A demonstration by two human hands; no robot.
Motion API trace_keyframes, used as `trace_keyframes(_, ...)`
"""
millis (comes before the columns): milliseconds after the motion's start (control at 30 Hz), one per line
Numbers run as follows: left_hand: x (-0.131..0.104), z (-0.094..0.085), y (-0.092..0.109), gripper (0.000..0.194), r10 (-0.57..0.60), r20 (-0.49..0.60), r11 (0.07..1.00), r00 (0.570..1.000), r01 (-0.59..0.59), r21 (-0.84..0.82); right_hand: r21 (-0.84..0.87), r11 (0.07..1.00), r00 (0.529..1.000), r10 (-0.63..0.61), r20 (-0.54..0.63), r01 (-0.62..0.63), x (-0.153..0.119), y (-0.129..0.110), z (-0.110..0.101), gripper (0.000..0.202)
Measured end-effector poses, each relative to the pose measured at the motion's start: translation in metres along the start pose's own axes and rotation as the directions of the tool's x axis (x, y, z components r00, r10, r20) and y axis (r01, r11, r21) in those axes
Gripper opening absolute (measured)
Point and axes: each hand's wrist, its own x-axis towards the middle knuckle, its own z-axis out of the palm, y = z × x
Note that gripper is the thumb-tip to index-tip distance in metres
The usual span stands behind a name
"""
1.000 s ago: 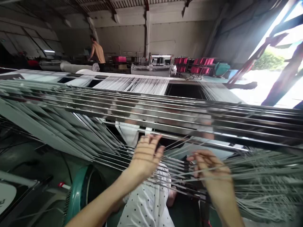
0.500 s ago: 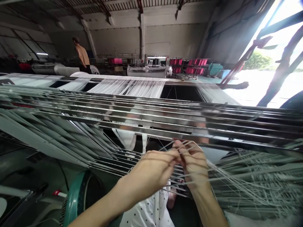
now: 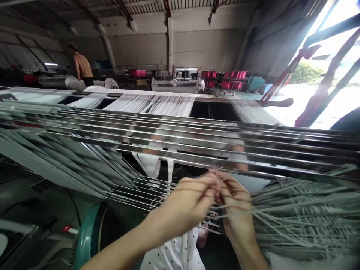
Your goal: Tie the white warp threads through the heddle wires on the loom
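Observation:
My left hand point(image 3: 191, 198) reaches in from the lower left with its fingers pinched; what lies between the fingertips is too small and blurred to make out. Against it, fingertip to fingertip, my right hand point(image 3: 236, 200) is closed on thin pale strands that run across its fingers. A dense mass of similar grey-green strands, looking like loom heddles point(image 3: 303, 217), spreads out to its right. Just beyond both hands lie the long metal bars point(image 3: 197, 153) of the loom frame. Two white cloth strips, the wider one a hanging white cloth point(image 3: 150, 165), show left of the fingers.
White warp threads point(image 3: 171, 105) stretch behind the bars. More slanted heddles point(image 3: 84, 161) fill the left side. A green round-housed machine part point(image 3: 90, 236) stands low at left. Another person point(image 3: 81, 65) is in the background, near pink spools point(image 3: 233, 75).
Both hands stay together at the strands, shifting slightly right and down, with small finger movements. The person in the background has moved left.

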Motion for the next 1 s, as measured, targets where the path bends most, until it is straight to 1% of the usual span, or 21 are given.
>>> trace_keyframes(67, -0.009, 0.001, 0.007, 0.027, 0.087, 0.071, 0.989, 0.994, -0.094, 0.112, -0.003, 1.000, 0.999, 0.014, 0.030, -0.014, 0.001, 0.002, 0.002, 0.035)
trace_keyframes(100, -0.012, 0.000, 0.004, 0.029, 0.076, 0.086, 0.981, 0.993, -0.090, 0.173, -0.006, 1.000, 0.999, 0.019, 0.026, -0.019, 0.001, 0.002, 0.001, 0.034)
trace_keyframes(167, -0.015, -0.005, -0.015, 0.032, -0.047, 0.028, 0.979, 0.999, 0.040, 0.197, -0.017, 0.999, 0.999, 0.037, -0.001, -0.037, -0.003, 0.002, -0.006, 0.028)
trace_keyframes(233, -0.014, -0.010, -0.042, 0.035, -0.189, -0.127, 0.977, 0.974, 0.199, 0.076, -0.032, 0.999, 0.999, 0.035, -0.027, -0.036, -0.012, -0.002, -0.017, 0.027)
trace_keyframes(300, -0.011, -0.015, -0.067, 0.036, -0.309, -0.303, 0.951, 0.901, 0.287, -0.117, -0.044, 0.998, 0.996, -0.055, -0.076, 0.052, -0.023, -0.008, -0.026, 0.022)
trace_keyframes(367, -0.005, -0.018, -0.081, 0.032, -0.405, -0.403, 0.906, 0.821, 0.303, -0.295, -0.045, 0.982, 0.977, -0.185, -0.108, 0.181, -0.034, -0.014, -0.033, 0.016)
trace_keyframes(400, -0.001, -0.018, -0.081, 0.029, -0.445, -0.421, 0.880, 0.790, 0.298, -0.370, -0.045, 0.978, 0.973, -0.209, -0.097, 0.206, -0.038, -0.015, -0.035, 0.015)
trace_keyframes(433, 0.002, -0.017, -0.078, 0.024, -0.489, -0.437, 0.843, 0.755, 0.281, -0.458, -0.043, 0.981, 0.979, -0.193, -0.065, 0.191, -0.041, -0.014, -0.036, 0.015)
trace_keyframes(467, 0.005, -0.014, -0.072, 0.017, -0.523, -0.443, 0.804, 0.728, 0.248, -0.541, -0.047, 0.988, 0.989, -0.149, -0.023, 0.148, -0.043, -0.013, -0.036, 0.015)
trace_keyframes(500, 0.006, -0.011, -0.064, 0.010, -0.540, -0.438, 0.769, 0.718, 0.210, -0.604, -0.058, 0.994, 0.995, -0.096, 0.015, 0.096, -0.045, -0.010, -0.036, 0.014)
trace_keyframes(533, 0.007, -0.007, -0.054, 0.007, -0.539, -0.417, 0.740, 0.732, 0.175, -0.649, -0.077, 0.996, 0.998, -0.048, 0.050, 0.052, -0.046, -0.008, -0.035, 0.013)
trace_keyframes(567, 0.006, -0.003, -0.045, 0.012, -0.496, -0.381, 0.743, 0.780, 0.155, -0.651, -0.100, 0.995, 0.997, -0.014, 0.076, 0.022, -0.046, -0.006, -0.034, 0.012)
trace_keyframes(600, 0.004, 0.000, -0.038, 0.019, -0.405, -0.335, 0.793, 0.851, 0.144, -0.593, -0.118, 0.993, 0.996, 0.003, 0.093, 0.008, -0.047, -0.006, -0.031, 0.011)
trace_keyframes(633, 0.000, 0.003, -0.033, 0.024, -0.283, -0.278, 0.872, 0.918, 0.126, -0.473, -0.135, 0.991, 0.995, 0.014, 0.104, 0.001, -0.049, -0.006, -0.028, 0.011)
trace_keyframes(667, -0.003, 0.004, -0.031, 0.027, -0.166, -0.213, 0.947, 0.963, 0.095, -0.307, -0.150, 0.989, 0.994, 0.020, 0.107, -0.004, -0.050, -0.008, -0.025, 0.011)
trace_keyframes(700, -0.007, 0.004, -0.033, 0.030, -0.084, -0.166, 0.991, 0.983, 0.065, -0.118, -0.162, 0.987, 0.995, 0.021, 0.101, -0.004, -0.052, -0.011, -0.021, 0.010)
trace_keyframes(733, -0.009, 0.002, -0.038, 0.033, -0.042, -0.155, 0.997, 0.987, 0.052, 0.061, -0.169, 0.986, 0.996, 0.019, 0.086, -0.004, -0.053, -0.014, -0.018, 0.010)
trace_keyframes(767, -0.011, 0.000, -0.045, 0.037, -0.034, -0.185, 0.978, 0.982, 0.071, 0.198, -0.174, 0.985, 0.998, 0.020, 0.067, -0.008, -0.055, -0.017, -0.016, 0.010)
trace_keyframes(800, -0.011, -0.003, -0.053, 0.040, -0.055, -0.245, 0.955, 0.968, 0.122, 0.270, -0.178, 0.984, 0.998, 0.023, 0.051, -0.014, -0.057, -0.019, -0.014, 0.011)
trace_keyframes(900, -0.007, -0.012, -0.075, 0.040, -0.106, -0.373, 0.918, 0.922, 0.235, 0.320, -0.171, 0.983, 0.997, 0.077, 0.030, -0.071, -0.060, -0.021, -0.014, 0.014)
trace_keyframes(1000, -0.001, -0.010, -0.080, 0.040, -0.103, -0.385, 0.920, 0.917, 0.235, 0.312, -0.175, 0.981, 0.994, 0.098, 0.057, -0.086, -0.061, -0.020, -0.017, 0.017)
